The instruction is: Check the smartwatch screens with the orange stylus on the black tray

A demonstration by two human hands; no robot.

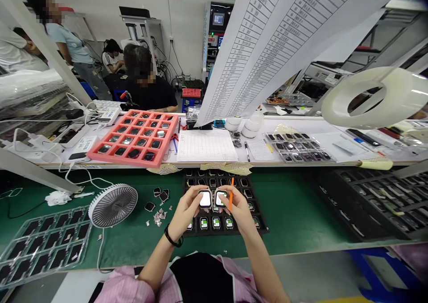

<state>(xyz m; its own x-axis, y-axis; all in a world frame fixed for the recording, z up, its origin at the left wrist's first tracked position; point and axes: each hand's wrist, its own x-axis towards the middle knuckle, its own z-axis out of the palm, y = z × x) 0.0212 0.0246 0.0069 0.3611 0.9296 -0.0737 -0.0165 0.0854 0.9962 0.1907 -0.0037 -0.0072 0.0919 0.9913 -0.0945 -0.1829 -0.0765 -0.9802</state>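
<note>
The tray (262, 228) on the green tabletop (287, 214) looks partly worked through: the near row of watches (216, 223) shows lit screens with green and white patches, while most farther back look dark, which suggests those are left. Watches hidden behind the hands cannot be judged.

Two watches are held up over the middle of the tray, side by side. The left hand (189, 205) grips the left watch (205, 199); the right hand (238, 205) grips the right watch (221, 198), with an orange stick (231, 191) upright among its fingers. Whether the two cases touch is unclear.

Both are rounded squares with dark borders; the left screen glows plain white, the right white with some green.
</note>
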